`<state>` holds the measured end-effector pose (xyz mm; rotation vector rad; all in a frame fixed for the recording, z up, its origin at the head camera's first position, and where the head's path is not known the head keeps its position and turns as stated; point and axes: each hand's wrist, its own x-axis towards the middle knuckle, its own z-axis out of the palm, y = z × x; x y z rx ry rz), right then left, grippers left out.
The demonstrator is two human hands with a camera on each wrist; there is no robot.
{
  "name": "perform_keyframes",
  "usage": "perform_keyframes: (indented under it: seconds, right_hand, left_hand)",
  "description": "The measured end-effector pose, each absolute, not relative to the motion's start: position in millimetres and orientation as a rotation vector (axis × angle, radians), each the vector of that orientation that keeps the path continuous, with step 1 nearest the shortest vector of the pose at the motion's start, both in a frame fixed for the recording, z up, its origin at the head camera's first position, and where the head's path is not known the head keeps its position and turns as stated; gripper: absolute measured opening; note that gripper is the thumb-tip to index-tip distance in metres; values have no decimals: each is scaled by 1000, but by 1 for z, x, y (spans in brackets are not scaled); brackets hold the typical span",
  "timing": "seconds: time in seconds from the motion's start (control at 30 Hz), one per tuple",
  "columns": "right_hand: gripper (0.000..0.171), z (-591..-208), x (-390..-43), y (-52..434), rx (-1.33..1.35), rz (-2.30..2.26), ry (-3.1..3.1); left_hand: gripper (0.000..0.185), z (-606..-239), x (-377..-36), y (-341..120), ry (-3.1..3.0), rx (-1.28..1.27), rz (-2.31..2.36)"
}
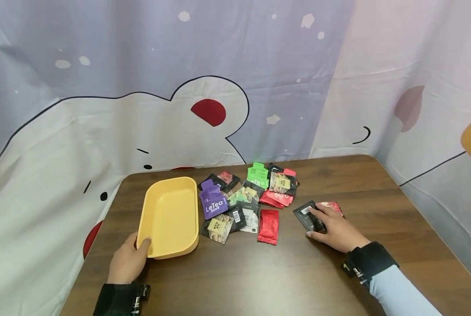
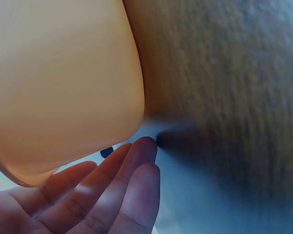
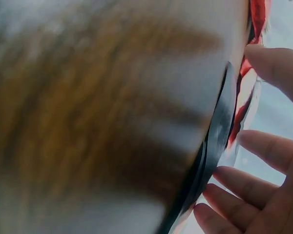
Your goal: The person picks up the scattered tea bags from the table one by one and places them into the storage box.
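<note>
At the left, my left hand [image 1: 127, 261] holds a yellow plastic tray [image 1: 171, 215] by its near left corner, thumb over the rim and fingers along the outside. The left wrist view shows those fingers [image 2: 142, 187] against the tray's wall. My right hand [image 1: 341, 231] rests on a black sachet [image 1: 304, 216] on the right side of the table, fingers spread and fairly straight. A red patterned packet [image 1: 333, 206] shows behind that hand. In the right wrist view the fingertips [image 3: 224, 176] touch the edges of the flat packets; their undersides are hidden.
Between tray and right hand lies a loose heap of sachets: a purple one [image 1: 213, 201], a green one [image 1: 258, 176], a red one [image 1: 268, 226] and several black or printed ones. The wooden table [image 1: 235, 281] ends at a patterned curtain [image 1: 148, 131].
</note>
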<state>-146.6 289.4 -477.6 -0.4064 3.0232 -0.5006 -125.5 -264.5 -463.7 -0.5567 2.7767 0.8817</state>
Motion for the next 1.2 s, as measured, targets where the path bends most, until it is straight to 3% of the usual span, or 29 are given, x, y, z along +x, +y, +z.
perform_keyframes:
  seconds: [0.17, 0.33, 0.97, 1.2]
  right_hand:
    - [86, -479, -149, 286, -428, -451, 3039]
    - [82, -479, -151, 284, -461, -409, 3056]
    - [41, -476, -150, 289, -525, -584, 3043]
    - [37, -473, -151, 295, -511, -649, 3122]
  left_hand:
    - [71, -463, -125, -264, 2772, -566, 879]
    - [72, -463, -124, -265, 2757, -577, 878]
    - [66, -464, -120, -264, 2739, -595, 899]
    - [64, -462, -121, -262, 2743, -587, 931]
